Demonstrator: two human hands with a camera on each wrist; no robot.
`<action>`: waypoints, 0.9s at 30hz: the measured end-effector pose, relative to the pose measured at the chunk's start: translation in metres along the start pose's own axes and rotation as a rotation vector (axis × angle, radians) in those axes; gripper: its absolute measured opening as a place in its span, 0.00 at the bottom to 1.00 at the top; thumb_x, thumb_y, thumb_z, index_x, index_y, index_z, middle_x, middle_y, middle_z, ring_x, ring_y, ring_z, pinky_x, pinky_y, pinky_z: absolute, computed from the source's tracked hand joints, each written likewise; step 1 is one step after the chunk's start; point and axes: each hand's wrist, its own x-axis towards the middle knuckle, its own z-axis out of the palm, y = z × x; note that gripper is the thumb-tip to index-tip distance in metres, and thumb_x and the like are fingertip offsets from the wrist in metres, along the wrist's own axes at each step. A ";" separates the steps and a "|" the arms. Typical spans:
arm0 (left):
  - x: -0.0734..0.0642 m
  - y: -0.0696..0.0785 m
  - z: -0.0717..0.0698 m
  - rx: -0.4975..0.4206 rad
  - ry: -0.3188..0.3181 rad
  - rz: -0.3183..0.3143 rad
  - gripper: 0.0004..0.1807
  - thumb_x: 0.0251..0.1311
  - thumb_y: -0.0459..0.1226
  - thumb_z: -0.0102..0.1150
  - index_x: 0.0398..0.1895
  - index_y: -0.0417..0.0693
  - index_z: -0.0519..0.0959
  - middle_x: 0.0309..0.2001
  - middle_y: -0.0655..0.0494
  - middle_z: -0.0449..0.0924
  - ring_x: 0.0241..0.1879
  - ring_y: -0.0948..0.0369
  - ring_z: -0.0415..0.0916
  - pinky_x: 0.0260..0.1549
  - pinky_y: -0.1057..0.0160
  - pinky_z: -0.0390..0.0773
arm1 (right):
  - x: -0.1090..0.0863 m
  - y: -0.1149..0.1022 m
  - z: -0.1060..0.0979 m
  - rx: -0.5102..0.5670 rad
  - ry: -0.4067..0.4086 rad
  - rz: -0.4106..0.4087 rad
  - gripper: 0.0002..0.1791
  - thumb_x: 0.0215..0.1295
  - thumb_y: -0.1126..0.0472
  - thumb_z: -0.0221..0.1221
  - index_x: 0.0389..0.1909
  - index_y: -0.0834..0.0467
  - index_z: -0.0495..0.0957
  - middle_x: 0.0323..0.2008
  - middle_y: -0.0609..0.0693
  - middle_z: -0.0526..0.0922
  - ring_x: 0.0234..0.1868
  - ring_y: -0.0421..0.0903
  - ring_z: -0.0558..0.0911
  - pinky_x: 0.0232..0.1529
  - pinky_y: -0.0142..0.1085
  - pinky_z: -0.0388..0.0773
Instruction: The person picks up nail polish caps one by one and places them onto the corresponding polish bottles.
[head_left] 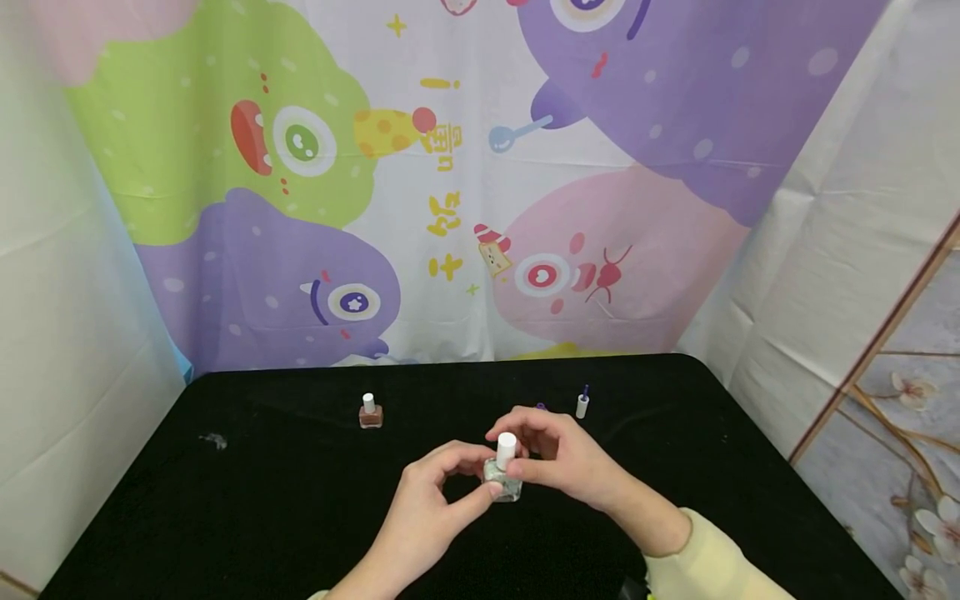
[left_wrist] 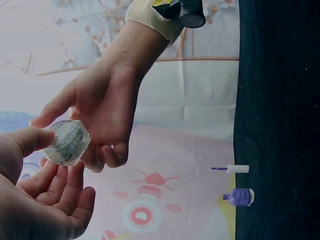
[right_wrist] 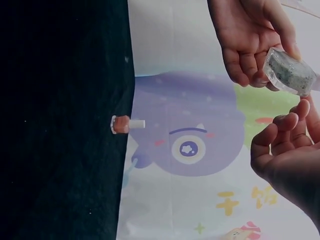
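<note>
A clear nail polish bottle (head_left: 504,485) with greyish glitter and a white cap (head_left: 506,450) is held up over the black table. My left hand (head_left: 442,492) pinches the glass body between thumb and fingers. Around the cap, the thumb and forefinger of my right hand (head_left: 566,458) grip from the right. Behind the right hand stands an open purple nail polish bottle (left_wrist: 242,197), mostly hidden in the head view. Its white cap (head_left: 582,407) stands beside it, purple brush pointing up.
A brownish-pink nail polish bottle (head_left: 371,416) with a white cap stands at the back left of the black table (head_left: 262,517). Left of it, a pale smear (head_left: 215,441) marks the cloth. A printed curtain (head_left: 465,317) hangs behind the table's far edge.
</note>
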 end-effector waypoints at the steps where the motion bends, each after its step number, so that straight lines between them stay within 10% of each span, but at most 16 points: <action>1: 0.000 0.000 0.000 0.002 0.000 -0.001 0.11 0.53 0.41 0.67 0.41 0.59 0.80 0.39 0.65 0.80 0.40 0.64 0.77 0.44 0.66 0.76 | 0.000 0.000 0.000 0.003 -0.008 -0.012 0.16 0.65 0.66 0.55 0.52 0.65 0.71 0.44 0.54 0.75 0.39 0.41 0.75 0.42 0.34 0.75; 27: -0.001 0.000 0.001 0.013 -0.001 -0.016 0.12 0.54 0.43 0.66 0.41 0.59 0.80 0.41 0.65 0.81 0.41 0.65 0.77 0.43 0.66 0.75 | 0.001 -0.002 -0.002 0.008 -0.072 -0.114 0.12 0.67 0.68 0.49 0.46 0.60 0.78 0.42 0.52 0.75 0.44 0.44 0.72 0.44 0.39 0.75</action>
